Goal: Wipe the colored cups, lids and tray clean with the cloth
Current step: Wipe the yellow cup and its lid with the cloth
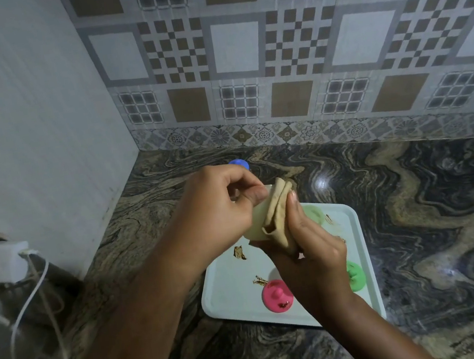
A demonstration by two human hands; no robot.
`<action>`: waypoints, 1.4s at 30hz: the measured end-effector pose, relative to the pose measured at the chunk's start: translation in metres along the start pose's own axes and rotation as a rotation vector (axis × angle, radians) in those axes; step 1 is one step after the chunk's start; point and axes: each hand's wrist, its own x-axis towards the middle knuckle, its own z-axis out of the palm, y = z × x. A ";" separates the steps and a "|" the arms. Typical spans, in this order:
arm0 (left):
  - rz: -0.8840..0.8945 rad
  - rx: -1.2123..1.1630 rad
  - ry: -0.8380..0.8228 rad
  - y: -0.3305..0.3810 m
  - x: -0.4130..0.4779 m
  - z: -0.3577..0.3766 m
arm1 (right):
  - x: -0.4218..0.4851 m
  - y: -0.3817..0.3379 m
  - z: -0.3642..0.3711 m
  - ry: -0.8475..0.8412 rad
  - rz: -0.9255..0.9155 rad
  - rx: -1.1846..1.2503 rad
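Pale yellow cup (255,223), held above the white tray (231,289) in the curled fingers of the left hand (216,210), folded beige cloth (278,213) gripped by the right hand (305,249) and pressed against its side; pink lid (277,297) and green lid (355,277) lying on the brown-smeared tray
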 end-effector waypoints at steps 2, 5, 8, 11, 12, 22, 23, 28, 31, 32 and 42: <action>-0.026 -0.073 -0.014 -0.002 0.000 -0.001 | 0.000 -0.003 -0.003 -0.010 0.096 0.061; -0.134 -0.285 -0.064 -0.013 0.001 -0.007 | 0.001 0.000 -0.010 -0.023 0.173 0.157; -0.147 -0.337 -0.075 -0.019 0.004 -0.006 | 0.002 0.006 -0.009 -0.052 0.143 0.177; -0.081 -0.179 -0.086 -0.016 0.008 -0.004 | 0.004 0.003 -0.006 -0.035 0.039 0.076; -0.045 -0.111 -0.089 -0.012 0.008 -0.003 | 0.006 0.002 -0.005 -0.015 -0.005 0.048; -0.225 -0.477 -0.071 -0.016 0.006 0.001 | 0.007 0.012 -0.010 -0.023 0.334 0.370; -0.218 -0.452 -0.057 -0.017 0.008 0.000 | 0.008 0.012 -0.010 -0.027 0.301 0.346; -0.031 -0.019 -0.075 -0.008 0.010 0.001 | 0.009 0.008 -0.007 -0.004 0.029 0.064; 0.025 -0.052 -0.014 -0.002 0.005 0.006 | 0.009 0.008 -0.007 0.025 0.026 0.096; 0.006 -0.120 -0.010 -0.004 0.004 0.007 | 0.009 0.007 -0.009 0.041 0.064 0.118; -0.030 -0.127 0.011 -0.013 0.008 0.002 | 0.010 0.005 -0.007 0.029 -0.018 0.015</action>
